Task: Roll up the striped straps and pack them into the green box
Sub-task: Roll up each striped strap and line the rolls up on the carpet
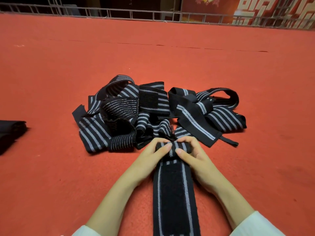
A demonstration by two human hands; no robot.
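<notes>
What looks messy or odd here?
The black elastic straps with grey stripes lie in a tangled, overlapping heap on the red carpet. Only the strap held by the left hand and right hand is partly rolled. No green box shows.

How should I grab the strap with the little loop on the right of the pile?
Probably pinch the near end of the wide strap, by its little loop, coming from the right. That end lies flat on top, free on the red mat, while its far end runs into the pile.
</notes>
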